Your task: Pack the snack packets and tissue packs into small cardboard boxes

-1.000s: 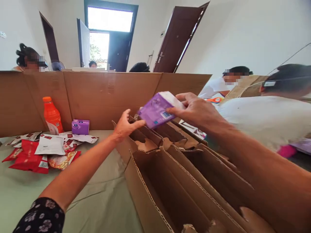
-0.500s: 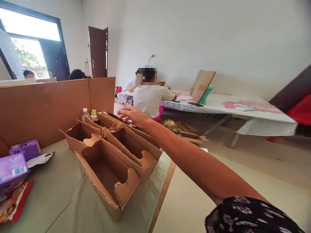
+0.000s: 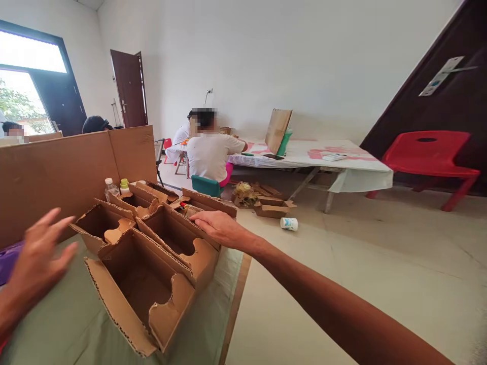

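Cardboard boxes (image 3: 203,256) clustered; right hand (image 3: 220,228) at rightmost one, grip unclear; left hand (image 3: 41,258) fingers spread, near purple pack (image 3: 9,262).

White daylight glare through window (image 3: 29,52)

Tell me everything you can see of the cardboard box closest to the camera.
The nearest box looks like brown corrugated cardboard, open at the top, with fluting showing along its cut edges. It is long and narrow, its near end wall cut into a ragged, curved dip, and its left wall flares outward. It sits upright on a pale green table cover, its right side seemingly against the neighbouring box. The left hand hangs apart from it, to its left.
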A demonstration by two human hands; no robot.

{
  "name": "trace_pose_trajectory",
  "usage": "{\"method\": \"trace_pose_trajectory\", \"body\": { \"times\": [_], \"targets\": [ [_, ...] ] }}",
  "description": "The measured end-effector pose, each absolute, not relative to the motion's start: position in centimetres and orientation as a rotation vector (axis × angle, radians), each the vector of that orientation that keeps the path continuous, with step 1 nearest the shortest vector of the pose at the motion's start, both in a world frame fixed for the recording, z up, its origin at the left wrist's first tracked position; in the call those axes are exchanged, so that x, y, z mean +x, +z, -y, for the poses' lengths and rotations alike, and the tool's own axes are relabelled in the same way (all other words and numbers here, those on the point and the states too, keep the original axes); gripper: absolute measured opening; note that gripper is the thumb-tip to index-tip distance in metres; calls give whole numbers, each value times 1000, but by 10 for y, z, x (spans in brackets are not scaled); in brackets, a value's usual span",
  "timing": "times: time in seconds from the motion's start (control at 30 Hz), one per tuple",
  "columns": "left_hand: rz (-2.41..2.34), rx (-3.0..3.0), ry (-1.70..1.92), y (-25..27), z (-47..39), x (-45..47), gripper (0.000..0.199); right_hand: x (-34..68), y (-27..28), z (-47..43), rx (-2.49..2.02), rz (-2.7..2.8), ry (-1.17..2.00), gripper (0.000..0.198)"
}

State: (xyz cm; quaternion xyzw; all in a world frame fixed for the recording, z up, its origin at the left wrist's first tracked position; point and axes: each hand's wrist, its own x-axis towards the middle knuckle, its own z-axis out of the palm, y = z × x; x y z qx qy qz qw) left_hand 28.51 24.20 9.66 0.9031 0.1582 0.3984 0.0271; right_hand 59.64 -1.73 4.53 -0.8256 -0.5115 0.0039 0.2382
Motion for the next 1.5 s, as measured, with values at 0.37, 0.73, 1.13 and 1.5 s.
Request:
{"method": "trace_pose_trajectory", "body": {
  "times": [0.37,0.73,1.13,1.5],
  "targets": [
    [78,3225,116,75,-134,518,22,616,54,22,-2146,1506,153,36],
    [94,3265,86,57,-149,513,23,653,40,-24,-2689,1374,150,46],
    [91,3201,49,47,-151,516,28,650,76,-1,-2583,1215,-302,23],
    [-197,2764,514,74,-163,472,33,635,119,7,-1869,982,-360,20]
  ]
}}
